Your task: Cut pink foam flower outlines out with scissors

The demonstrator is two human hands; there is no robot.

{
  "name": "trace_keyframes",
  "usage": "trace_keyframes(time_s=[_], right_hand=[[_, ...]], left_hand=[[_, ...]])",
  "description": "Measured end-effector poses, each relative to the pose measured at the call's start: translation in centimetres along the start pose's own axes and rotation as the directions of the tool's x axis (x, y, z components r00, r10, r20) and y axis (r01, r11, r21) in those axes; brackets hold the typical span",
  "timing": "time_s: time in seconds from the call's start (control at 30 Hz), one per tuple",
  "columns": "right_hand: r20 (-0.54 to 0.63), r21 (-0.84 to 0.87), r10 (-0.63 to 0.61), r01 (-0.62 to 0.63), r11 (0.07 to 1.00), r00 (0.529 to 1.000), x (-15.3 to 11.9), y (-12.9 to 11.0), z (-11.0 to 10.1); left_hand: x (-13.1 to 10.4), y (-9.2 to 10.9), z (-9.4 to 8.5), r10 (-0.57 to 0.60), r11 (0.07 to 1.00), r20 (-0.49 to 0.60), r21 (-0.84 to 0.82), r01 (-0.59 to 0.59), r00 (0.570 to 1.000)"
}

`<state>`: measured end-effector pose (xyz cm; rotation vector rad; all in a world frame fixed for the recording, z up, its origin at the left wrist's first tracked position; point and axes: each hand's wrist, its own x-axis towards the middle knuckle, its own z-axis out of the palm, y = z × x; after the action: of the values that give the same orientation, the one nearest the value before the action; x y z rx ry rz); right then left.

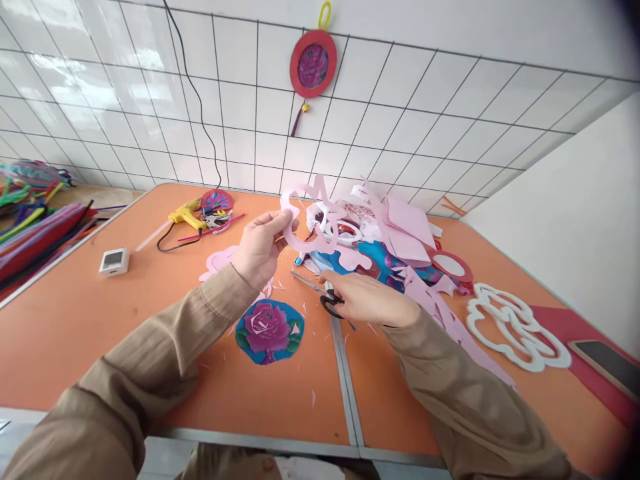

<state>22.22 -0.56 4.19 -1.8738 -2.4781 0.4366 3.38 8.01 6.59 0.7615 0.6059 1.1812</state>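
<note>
Pinched between the thumb and fingers of my left hand (pixel 263 245) is a pink paper cutout (pixel 293 235), a curved outline with an open middle, raised above the table. My right hand (pixel 367 297) is closed on black-handled scissors (pixel 330 301), whose blades point left, below the cutout and apart from it. Under my hands, a round blue piece with a purple flower print (pixel 270 331) lies on the orange table (pixel 200 393). Pink scalloped paper (pixel 217 261) lies partly hidden behind my left wrist. Small pink scraps are scattered around the flower piece.
A yellow glue gun (pixel 188 215) and a white box (pixel 115 261) are at left. Pink paper (pixel 407 230) and scraps are heaped at the back. White cloud-shaped outlines (pixel 520 327) and a phone (pixel 607 365) lie right. A round red ornament (pixel 295 65) hangs on the wall.
</note>
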Motion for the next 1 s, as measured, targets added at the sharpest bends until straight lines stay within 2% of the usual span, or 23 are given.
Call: trace_keyframes(time_s=[0.07,0.13,0.2,0.27,0.33,0.4,0.5,0.57,0.63,0.83,0.9,1.0], right_hand=[[0.085,0.065,-0.012,0.006,0.998,0.996,-0.7,0.4,-1.3],[0.177,0.222,-0.068,0.028,0.975,0.982,-1.4,1.2,-2.5],[0.210,0.425,-0.142,0.041,0.904,0.967,-1.8,2.0,-3.3],[0.175,0.629,-0.180,0.030,0.777,0.968,-2.0,2.5,-3.6],[0.094,0.782,-0.198,0.051,0.621,0.976,-2.0,2.3,-3.5],[0.003,0.863,-0.229,0.113,0.492,0.973,-1.8,1.5,-3.1],[-0.124,0.888,-0.286,0.235,0.395,0.950,-1.3,-0.4,-2.2],[-0.163,0.891,-0.272,0.260,0.374,0.949,-0.9,-1.7,-1.5],[-0.273,0.884,-0.192,0.324,0.338,0.943,-0.7,-2.6,-0.6],[-0.325,0.893,-0.054,0.325,0.311,0.944,-0.3,-4.0,1.5],[-0.367,0.882,0.022,0.340,0.328,0.930,-0.2,-4.3,1.9],[-0.423,0.845,0.121,0.343,0.410,0.898,0.2,-4.8,2.2]], left_hand=[[0.1,0.1,0.0,0.004,1.000,-0.019,-0.031,-0.004,1.000],[0.2,0.2,0.0,0.011,0.999,-0.037,-0.052,-0.013,0.999],[0.2,0.2,0.0,0.011,0.998,-0.056,-0.067,-0.015,0.998],[0.1,0.1,0.1,0.001,0.996,-0.077,-0.087,-0.008,0.997],[0.0,-0.2,0.3,-0.014,0.994,-0.086,-0.106,0.004,0.996],[-0.2,-0.5,0.5,-0.026,0.993,-0.085,-0.116,0.016,0.996],[-0.6,-0.9,0.7,-0.028,0.993,-0.076,-0.118,0.019,0.997],[-0.9,-0.9,0.8,-0.021,0.992,-0.065,-0.124,0.013,0.998],[-1.2,-0.9,0.9,-0.017,0.990,-0.061,-0.139,0.008,0.998],[-1.7,-0.8,1.2,-0.010,0.992,-0.079,-0.130,0.000,0.997],[-1.9,-0.8,1.2,0.010,0.993,-0.082,-0.120,-0.020,0.997],[-2.1,-0.9,1.3,0.023,0.994,-0.071,-0.101,-0.030,0.997]])
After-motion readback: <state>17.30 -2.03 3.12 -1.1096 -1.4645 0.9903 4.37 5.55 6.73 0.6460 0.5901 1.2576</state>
